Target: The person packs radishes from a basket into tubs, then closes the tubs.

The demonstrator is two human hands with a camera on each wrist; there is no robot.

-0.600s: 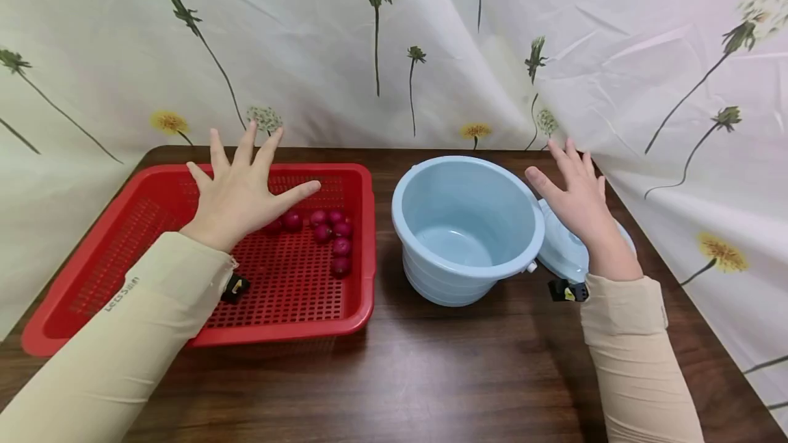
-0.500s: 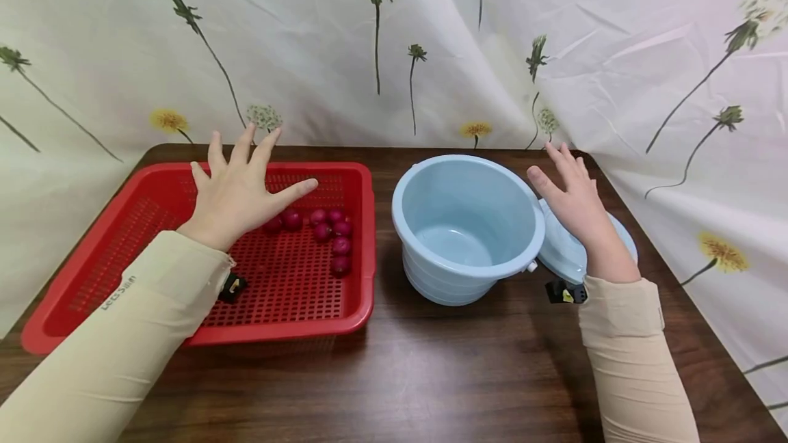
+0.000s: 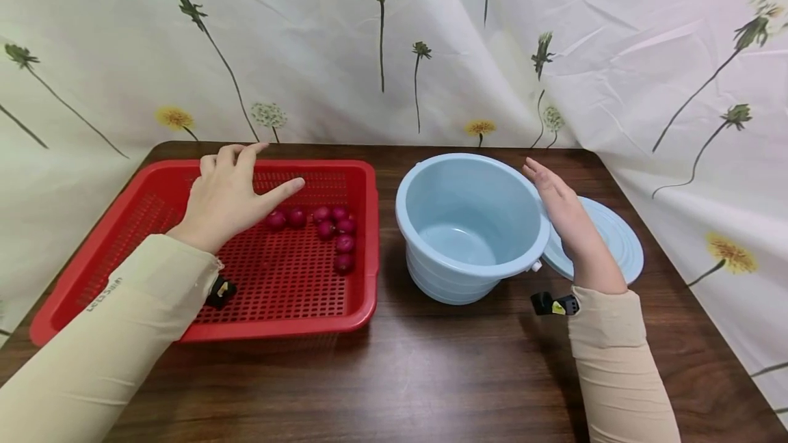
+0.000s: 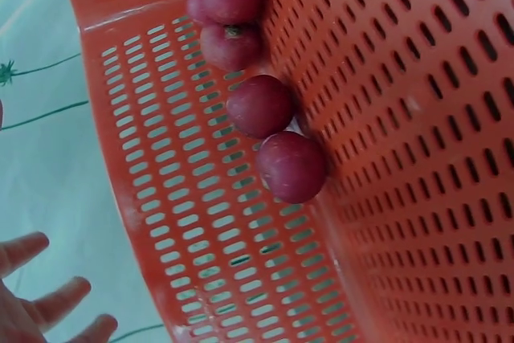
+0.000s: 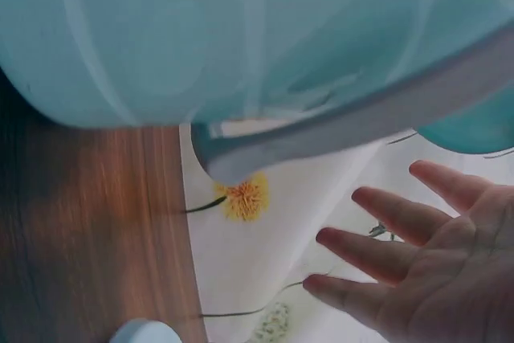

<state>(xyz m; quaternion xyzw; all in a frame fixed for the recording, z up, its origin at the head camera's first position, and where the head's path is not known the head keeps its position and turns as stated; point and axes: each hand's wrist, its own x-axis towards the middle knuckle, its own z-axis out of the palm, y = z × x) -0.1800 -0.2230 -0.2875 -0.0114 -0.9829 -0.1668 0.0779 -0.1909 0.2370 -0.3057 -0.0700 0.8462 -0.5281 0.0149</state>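
Observation:
Over the red perforated basket (image 3: 283, 279) hovers my left hand (image 3: 224, 200), its fingers loosely bent and thumb spread, holding nothing. Several round purple-red fruits or vegetables (image 3: 345, 243) lie along the basket's far and right sides; in the left wrist view two of them (image 4: 291, 166) sit where wall and floor meet. My right hand (image 3: 569, 221) is raised beside the right rim of a light blue bucket (image 3: 455, 282), fingers extended and holding nothing. Whether it touches the rim I cannot tell. In the right wrist view its fingers (image 5: 385, 259) are spread beneath the bucket's handle (image 5: 345, 130).
A round light blue lid (image 3: 622, 241) lies behind the right hand, partly covered by it. All stands on a dark wooden table (image 3: 406, 374), backed by a white cloth (image 3: 308, 53) printed with dandelions. Black wrist cameras (image 3: 554, 304) hang at both cuffs.
The left hand has drawn slightly back left, its fingers closer together and more bent. The right hand has turned and shifted left toward the bucket, uncovering more of the lid.

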